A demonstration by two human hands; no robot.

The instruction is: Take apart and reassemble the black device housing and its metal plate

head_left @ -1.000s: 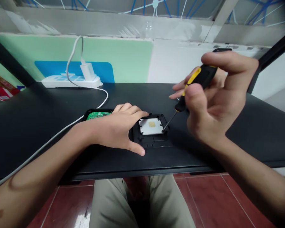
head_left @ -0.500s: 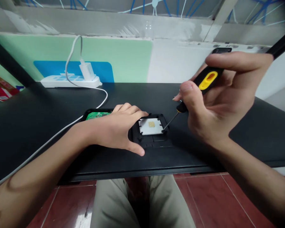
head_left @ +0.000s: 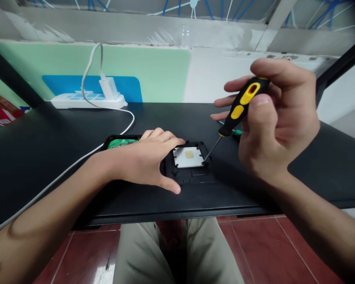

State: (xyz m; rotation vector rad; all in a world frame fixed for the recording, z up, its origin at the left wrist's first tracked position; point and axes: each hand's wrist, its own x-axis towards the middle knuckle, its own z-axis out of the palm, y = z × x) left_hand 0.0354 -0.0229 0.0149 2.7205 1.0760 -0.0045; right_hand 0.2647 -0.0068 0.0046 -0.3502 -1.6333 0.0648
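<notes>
In the head view my right hand (head_left: 284,114) grips a black and yellow screwdriver (head_left: 245,100), with its thumb and forefinger on the handle and the other fingers spread away. The screwdriver slants down to the left. Its tip reaches the right corner of a white plate (head_left: 182,161) with a small tan square on it, set in a black plastic casing (head_left: 192,173). My left hand (head_left: 142,159) lies flat across the casing, fingers stretched and thumb apart, hiding its middle. A green circuit board (head_left: 120,143) shows beyond the left wrist in the casing's other part.
A white power strip (head_left: 77,101) with a plugged-in charger (head_left: 109,88) stands at the back left. Its white cable (head_left: 77,165) runs over the black table (head_left: 171,118) to the near left. A green-tipped item (head_left: 237,132) lies partly behind my right hand. A red packet (head_left: 4,110) is far left.
My right hand's fingers have opened out and shifted round the screwdriver handle, showing more of it. The tip stays at the plate's corner. My left hand has not moved.
</notes>
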